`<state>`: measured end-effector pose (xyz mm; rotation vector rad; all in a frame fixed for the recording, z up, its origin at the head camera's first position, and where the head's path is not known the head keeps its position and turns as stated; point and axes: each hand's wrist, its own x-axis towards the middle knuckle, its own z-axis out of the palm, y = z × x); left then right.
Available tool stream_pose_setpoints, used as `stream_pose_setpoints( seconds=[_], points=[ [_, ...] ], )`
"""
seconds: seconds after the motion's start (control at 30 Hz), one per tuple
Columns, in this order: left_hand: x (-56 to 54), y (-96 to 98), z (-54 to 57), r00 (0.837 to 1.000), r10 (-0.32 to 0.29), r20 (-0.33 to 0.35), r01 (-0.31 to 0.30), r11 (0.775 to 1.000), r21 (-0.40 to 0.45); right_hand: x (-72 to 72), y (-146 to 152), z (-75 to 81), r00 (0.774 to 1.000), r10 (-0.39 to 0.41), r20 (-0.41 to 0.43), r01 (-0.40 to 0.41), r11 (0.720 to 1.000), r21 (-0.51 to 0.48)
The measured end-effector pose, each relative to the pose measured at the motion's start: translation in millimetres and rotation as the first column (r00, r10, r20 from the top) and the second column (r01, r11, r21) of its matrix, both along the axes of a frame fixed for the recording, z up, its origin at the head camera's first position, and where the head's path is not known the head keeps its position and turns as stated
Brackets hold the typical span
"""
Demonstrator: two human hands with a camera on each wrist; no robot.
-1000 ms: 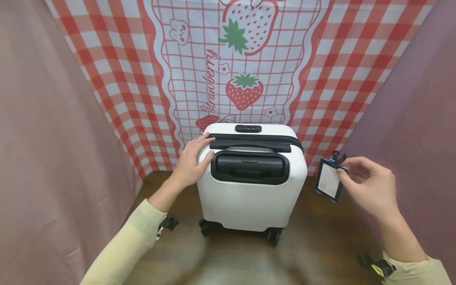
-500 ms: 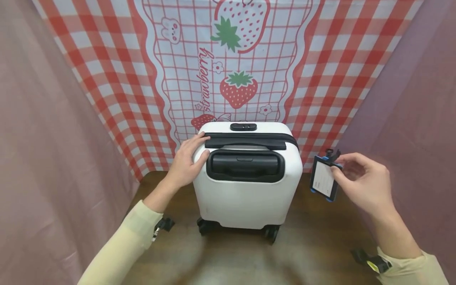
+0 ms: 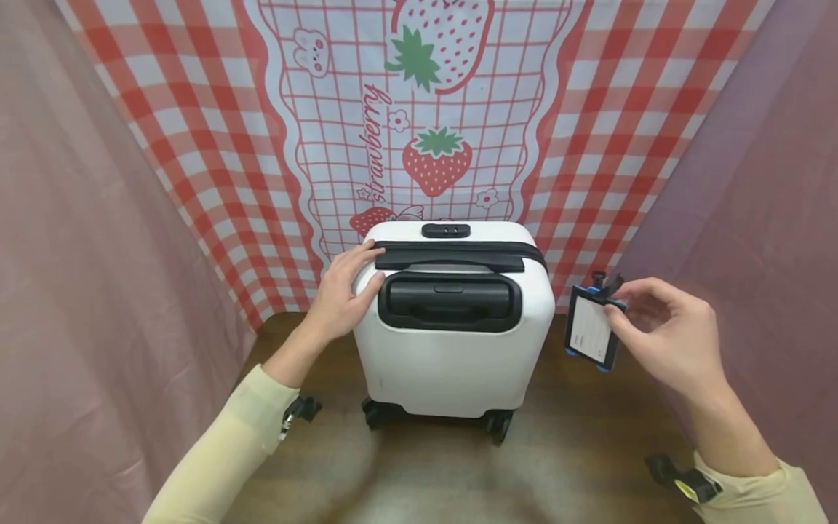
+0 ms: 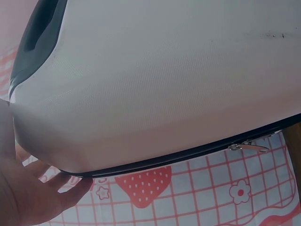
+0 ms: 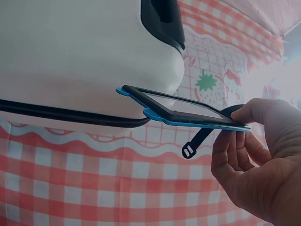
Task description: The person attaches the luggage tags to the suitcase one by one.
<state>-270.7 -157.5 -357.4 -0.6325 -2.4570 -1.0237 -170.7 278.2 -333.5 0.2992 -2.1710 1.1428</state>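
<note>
A small white suitcase (image 3: pixel 452 371) stands upright on its black wheels, its carry handle (image 3: pixel 450 260) and recessed pull handle (image 3: pixel 450 300) facing up towards me. On its top left corner rests my left hand (image 3: pixel 340 295), fingers spread over the edge; the left wrist view shows the fingertips by the zip seam (image 4: pixel 155 164). To the right of the case, apart from it, my right hand (image 3: pixel 677 338) pinches a luggage tag (image 3: pixel 589 329) between thumb and fingers. The tag has a blue and black frame, a white card and a black buckle strap (image 5: pixel 200 140) hanging loose.
The suitcase stands on a brown wooden surface (image 3: pixel 556 451). Behind it hangs a red-and-white checked strawberry cloth (image 3: pixel 484 138). Pinkish drapes (image 3: pixel 118 262) close in both sides. A zip pull (image 4: pixel 249 147) sticks out from the case's seam.
The whole head view has shifted slightly, with the case now a little further left and higher in it. Both hands keep their holds; the tag sits slightly closer to the case.
</note>
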Motion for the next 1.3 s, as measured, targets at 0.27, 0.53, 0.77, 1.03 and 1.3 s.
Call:
stream_pose_setpoints(
  seconds=[0.27, 0.53, 0.77, 1.03, 1.3],
  points=[
    [2.0, 3.8, 3.9, 1.000, 0.001, -0.008, -0.001, 1.000, 0.007, 6.8, -10, 5.1, 1.000, 0.023, 0.008, -0.023, 1.000, 0.012],
    [13.0, 29.2, 28.2, 0.988, -0.083, -0.131, 0.086, 0.996, 0.013, 11.2, -21, 8.0, 0.997, 0.076, -0.008, -0.075, 0.996, 0.047],
    [31.4, 62.7, 45.1, 0.948, -0.230, -0.219, 0.228, 0.973, -0.037, 14.4, -32, 11.3, 0.993, 0.109, -0.040, -0.107, 0.992, 0.064],
    [49.5, 100.1, 61.0, 0.889, -0.369, -0.271, 0.382, 0.924, -0.008, 17.7, -46, 11.5, 0.989, 0.134, -0.068, -0.127, 0.986, 0.105],
    [60.8, 134.9, 68.8, 0.806, -0.475, -0.354, 0.520, 0.853, 0.039, 15.0, -55, 9.3, 0.980, 0.172, -0.099, -0.156, 0.977, 0.148]
  ],
)
